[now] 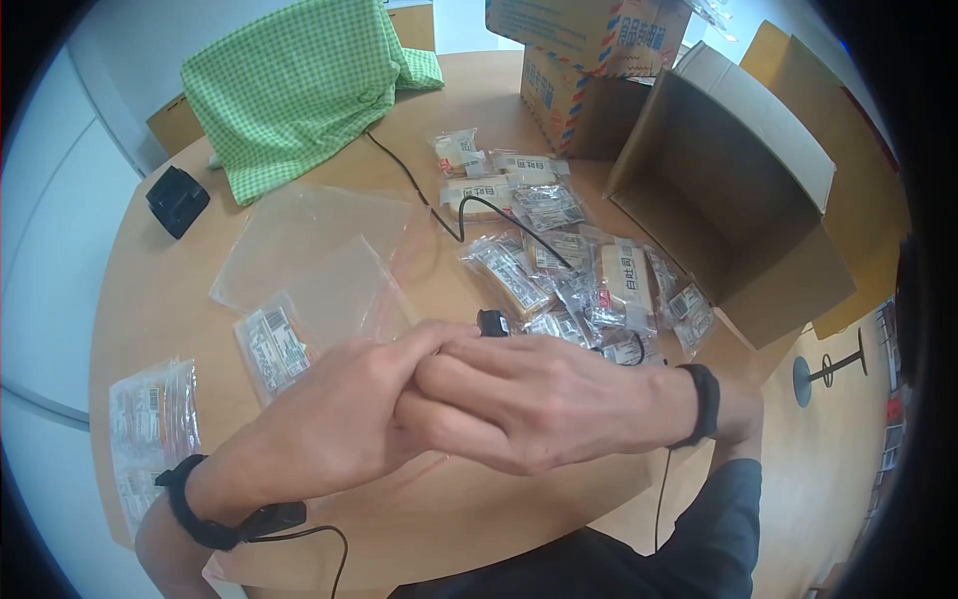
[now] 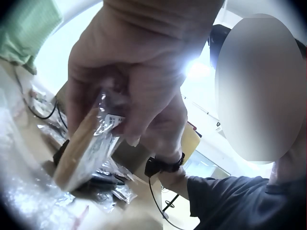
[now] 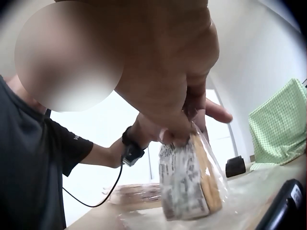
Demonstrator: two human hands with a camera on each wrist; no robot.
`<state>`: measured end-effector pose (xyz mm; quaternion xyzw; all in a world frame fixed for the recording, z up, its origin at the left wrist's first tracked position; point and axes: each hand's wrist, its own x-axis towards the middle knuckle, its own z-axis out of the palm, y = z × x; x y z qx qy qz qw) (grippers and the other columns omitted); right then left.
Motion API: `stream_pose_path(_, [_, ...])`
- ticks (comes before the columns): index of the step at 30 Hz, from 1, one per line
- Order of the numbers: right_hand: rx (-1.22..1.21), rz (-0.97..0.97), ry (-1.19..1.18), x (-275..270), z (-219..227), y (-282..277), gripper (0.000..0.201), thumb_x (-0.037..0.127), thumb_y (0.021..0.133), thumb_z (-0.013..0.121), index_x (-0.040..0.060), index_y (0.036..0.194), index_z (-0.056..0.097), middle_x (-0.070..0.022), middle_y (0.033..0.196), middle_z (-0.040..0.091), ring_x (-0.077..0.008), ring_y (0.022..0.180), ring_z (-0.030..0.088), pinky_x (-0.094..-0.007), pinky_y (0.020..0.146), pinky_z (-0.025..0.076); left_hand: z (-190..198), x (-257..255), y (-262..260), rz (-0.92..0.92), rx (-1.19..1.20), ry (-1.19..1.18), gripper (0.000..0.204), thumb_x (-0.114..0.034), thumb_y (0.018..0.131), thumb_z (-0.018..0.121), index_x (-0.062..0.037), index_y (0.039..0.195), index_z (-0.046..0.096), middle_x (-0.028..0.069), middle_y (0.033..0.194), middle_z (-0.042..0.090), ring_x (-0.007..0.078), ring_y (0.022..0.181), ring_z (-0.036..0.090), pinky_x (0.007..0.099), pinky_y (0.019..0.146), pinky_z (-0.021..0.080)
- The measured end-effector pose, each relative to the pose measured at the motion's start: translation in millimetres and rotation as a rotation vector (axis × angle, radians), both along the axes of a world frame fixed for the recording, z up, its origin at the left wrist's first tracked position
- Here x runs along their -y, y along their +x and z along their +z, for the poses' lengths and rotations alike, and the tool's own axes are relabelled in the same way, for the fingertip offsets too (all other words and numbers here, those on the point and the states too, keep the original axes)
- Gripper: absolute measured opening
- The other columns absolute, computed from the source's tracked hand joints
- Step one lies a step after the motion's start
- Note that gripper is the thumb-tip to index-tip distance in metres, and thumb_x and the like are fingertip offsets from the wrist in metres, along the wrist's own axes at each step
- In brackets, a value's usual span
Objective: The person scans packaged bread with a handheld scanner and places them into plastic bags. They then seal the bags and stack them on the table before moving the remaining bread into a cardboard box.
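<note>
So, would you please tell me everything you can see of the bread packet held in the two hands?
The bread packet has a clear, shiny, plastic-looking wrapper around flat, tan bread. One broad face is whitish with dense dark print. It hangs below the left hand and right hand, which grip its upper end. The hands hide it in the head view; whether its lower end touches anything is unclear.
</note>
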<state>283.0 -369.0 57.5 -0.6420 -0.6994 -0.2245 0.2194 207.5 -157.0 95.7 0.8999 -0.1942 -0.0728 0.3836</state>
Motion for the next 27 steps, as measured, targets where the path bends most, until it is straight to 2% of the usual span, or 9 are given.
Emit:
stream_pose_path(2, [0.091,-0.019,0.209,-1,-19,-1,0.043,0.01,0.085,0.067,0.0009,0.126,0.062,-0.0126,0.108,0.065,-0.0244,0.09,0.07,-0.0336,0.072,0.058,-3,-1,-5,-0.061,-0.076,0.075,0.072,-0.013,0.091,0.081,-0.0026,0.153,0.047,0.0221,0.112,0.071,0.0236,0.094,0.077,0.0354,0.083,0.06])
stream_pose_path(4, [0.128,-0.159,0.177,24,-19,-6,0.049,0.01,0.085,0.069,0.0019,0.133,0.061,-0.0138,0.112,0.066,-0.0254,0.092,0.07,-0.0349,0.074,0.058,-13,-5,-24,0.294,-0.385,-0.215,0.064,-0.004,0.097,0.073,-0.0061,0.156,0.046,0.0102,0.129,0.066,0.0191,0.115,0.068,0.0358,0.098,0.056])
stream_pose_path(5, [0.171,-0.295,0.139,40,-20,-7,0.056,0.011,0.086,0.071,0.0029,0.14,0.06,-0.0149,0.116,0.067,-0.0264,0.094,0.071,-0.0363,0.077,0.058,-24,-12,-31,0.309,-0.389,-0.216,0.064,-0.004,0.097,0.073,-0.0061,0.156,0.046,0.0102,0.129,0.066,0.0191,0.115,0.068,0.0358,0.098,0.056])
stream_pose_path(7, [-0.01,-0.518,0.051,63,-37,-13,0.074,0.013,0.083,0.077,0.0033,0.152,0.052,-0.0161,0.123,0.065,-0.0306,0.099,0.07,-0.0417,0.084,0.056,-59,-34,-44,0.509,-0.147,-0.602,0.048,-0.003,0.102,0.066,-0.0022,0.147,0.05,0.0131,0.129,0.066,0.0189,0.114,0.069,0.0373,0.096,0.058])
stream_pose_path(8, [-0.019,-0.496,0.056,71,-43,-10,0.074,0.013,0.083,0.077,0.0033,0.152,0.052,-0.0161,0.123,0.065,-0.0306,0.099,0.07,-0.0417,0.084,0.056,-74,-42,-42,0.533,-0.144,-0.597,0.048,-0.003,0.102,0.066,-0.0022,0.147,0.05,0.0131,0.129,0.066,0.0189,0.114,0.069,0.0373,0.096,0.058])
stream_pose_path(10, [-0.322,-0.63,-0.354,78,-55,-9,0.089,0.014,0.08,0.081,0.0018,0.158,0.042,-0.0175,0.134,0.06,-0.0347,0.109,0.066,-0.0449,0.091,0.053,-96,-59,-43,0.817,-0.234,-1.133,0.052,-0.003,0.105,0.063,-0.0045,0.153,0.044,0.0119,0.142,0.059,0.0231,0.126,0.063,0.0389,0.104,0.055])
stream_pose_path(17, [-0.308,-0.606,-0.41,53,-81,9,0.102,0.009,0.076,0.08,0.0001,0.163,0.029,-0.0199,0.137,0.058,-0.0389,0.111,0.063,-0.0474,0.091,0.054,-97,-48,-22,0.689,-0.279,-1.283,0.049,-0.006,0.108,0.059,-0.0058,0.154,0.045,0.0142,0.149,0.056,0.0254,0.133,0.06,0.0462,0.108,0.054])
stream_pose_path(20, [-0.599,-0.425,-0.149,48,-68,9,0.107,0.005,0.074,0.078,0.0019,0.166,0.025,-0.0237,0.13,0.065,-0.0427,0.104,0.071,-0.0465,0.082,0.06,-88,-42,-22,0.664,-0.255,-1.273,0.047,-0.007,0.108,0.059,-0.0068,0.154,0.046,0.0135,0.15,0.056,0.0254,0.135,0.058,0.0473,0.109,0.053])
stream_pose_path(27, [-0.937,-0.177,-0.097,29,-36,10,0.092,0.008,0.081,0.067,0.0008,0.164,0.028,-0.0245,0.122,0.069,-0.0403,0.095,0.074,-0.0406,0.086,0.057,-89,-26,-24,0.565,-0.174,-1.307,0.048,-0.007,0.109,0.059,-0.0063,0.154,0.046,0.0136,0.151,0.055,0.0251,0.138,0.055,0.0453,0.113,0.051])
